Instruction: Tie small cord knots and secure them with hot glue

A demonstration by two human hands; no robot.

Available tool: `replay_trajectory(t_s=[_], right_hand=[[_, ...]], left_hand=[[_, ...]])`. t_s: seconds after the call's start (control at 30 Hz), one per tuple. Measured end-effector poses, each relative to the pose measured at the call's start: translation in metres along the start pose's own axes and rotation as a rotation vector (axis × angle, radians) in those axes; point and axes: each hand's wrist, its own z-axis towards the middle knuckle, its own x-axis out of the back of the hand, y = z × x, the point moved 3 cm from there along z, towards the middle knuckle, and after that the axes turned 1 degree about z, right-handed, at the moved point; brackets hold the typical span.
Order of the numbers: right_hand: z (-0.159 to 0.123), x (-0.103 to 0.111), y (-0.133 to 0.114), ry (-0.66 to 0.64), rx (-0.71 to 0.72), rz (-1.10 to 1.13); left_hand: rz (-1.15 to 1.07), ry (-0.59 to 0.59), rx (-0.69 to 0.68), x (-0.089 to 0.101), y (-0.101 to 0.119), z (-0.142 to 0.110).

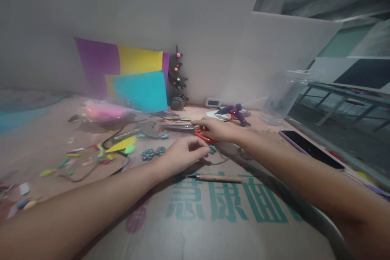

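My right hand (pixel 222 130) is closed around the red handles of a pair of scissors (pixel 179 128). The blades point left, just above the table. Closer to me, my left hand (pixel 185 152) has its thumb and fingers pinched together. At those fingertips is a small dark flower-shaped piece (pixel 212 150) with turquoise in it, partly hidden. Two similar flower-shaped pieces (pixel 154 153) lie left of the left hand. In front of both hands rests a wooden-handled tool (pixel 219 178) with a thin dark metal tip.
Coloured scraps (pixel 71 158) litter the left side. Coloured sheets (pixel 140 89) lean on the wall beside a dark decorated tree-like ornament (pixel 177 85). A dark glue gun (pixel 234 113) lies behind the right hand. A phone (pixel 310 149) and clear plastic container (pixel 277 101) are at right.
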Motion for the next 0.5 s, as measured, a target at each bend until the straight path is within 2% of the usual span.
replay_trajectory(t_s=[0.1, 0.23, 0.3, 0.4, 0.5], right_hand=[[0.011, -0.004, -0.001, 0.023, 0.012, 0.088], [0.005, -0.005, -0.002, 0.034, -0.014, 0.143], [-0.007, 0.001, -0.005, 0.128, -0.087, 0.16], [-0.033, 0.013, -0.017, 0.354, -0.171, 0.25], [-0.062, 0.017, -0.032, 0.437, -0.193, 0.376]], left_hand=[[0.071, 0.038, -0.038, 0.002, 0.003, -0.001], [0.116, 0.075, -0.074, 0.006, 0.002, 0.0], [0.12, 0.083, -0.078, 0.008, 0.001, 0.0], [0.186, 0.119, -0.123, 0.01, 0.0, 0.001], [0.237, 0.153, -0.165, 0.012, 0.002, 0.001]])
